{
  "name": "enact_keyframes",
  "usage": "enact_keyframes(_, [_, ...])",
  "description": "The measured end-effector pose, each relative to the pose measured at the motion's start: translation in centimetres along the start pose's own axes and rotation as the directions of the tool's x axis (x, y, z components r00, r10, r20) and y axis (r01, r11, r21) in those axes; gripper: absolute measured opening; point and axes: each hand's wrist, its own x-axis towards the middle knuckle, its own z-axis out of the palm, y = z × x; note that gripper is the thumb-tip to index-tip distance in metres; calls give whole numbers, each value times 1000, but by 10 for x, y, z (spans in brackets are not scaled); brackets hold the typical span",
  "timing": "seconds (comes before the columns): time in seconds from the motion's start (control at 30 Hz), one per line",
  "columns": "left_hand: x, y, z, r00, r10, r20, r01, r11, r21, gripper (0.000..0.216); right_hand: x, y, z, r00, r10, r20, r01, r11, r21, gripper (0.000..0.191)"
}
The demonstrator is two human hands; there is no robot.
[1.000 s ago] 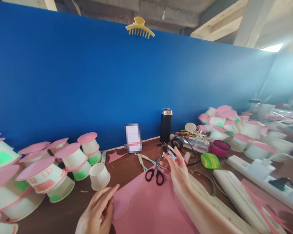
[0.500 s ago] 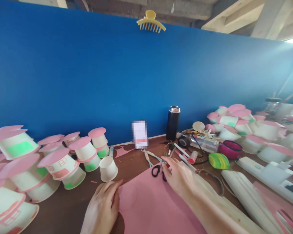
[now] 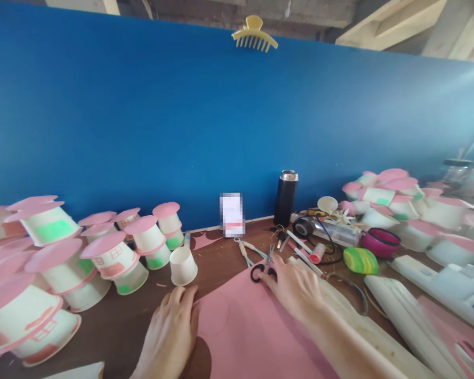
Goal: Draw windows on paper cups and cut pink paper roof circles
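My left hand (image 3: 171, 329) lies flat and open on the left edge of a pink foam sheet (image 3: 245, 331) spread on the brown table. My right hand (image 3: 290, 281) rests on the sheet's far corner, its fingers over the black handles of a pair of scissors (image 3: 263, 266); the grip itself is hidden under the fingers. A plain white paper cup (image 3: 183, 266) stands upside down just beyond my left hand.
Piles of white cups with pink lids (image 3: 55, 263) crowd the left, more (image 3: 398, 202) at the right. A black flask (image 3: 286, 197), pliers (image 3: 247, 250), markers (image 3: 306, 252), tape roll (image 3: 302, 227), green-yellow ball (image 3: 361, 260), magenta bowl (image 3: 380, 242) and white power strips (image 3: 403, 316) lie behind. A blue wall (image 3: 181, 121) backs the table.
My right hand has dropped from the air onto the scissors. My left hand has flattened on the pink sheet. The view has swung slightly left.
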Motion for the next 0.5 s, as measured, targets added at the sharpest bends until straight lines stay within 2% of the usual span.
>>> enact_keyframes(0.2, [2,5,-7,998,-34,52,38,996,-76,33,0,3,3,999,10,36,-10,1000,12,27])
enact_keyframes(0.33, [3,8,-12,994,-57,88,67,991,-117,31,1,5,5,998,52,46,-53,998,35,26])
enact_keyframes(0.5, [3,11,-13,997,-52,62,59,991,-118,27,2,5,8,996,79,47,-83,991,103,26])
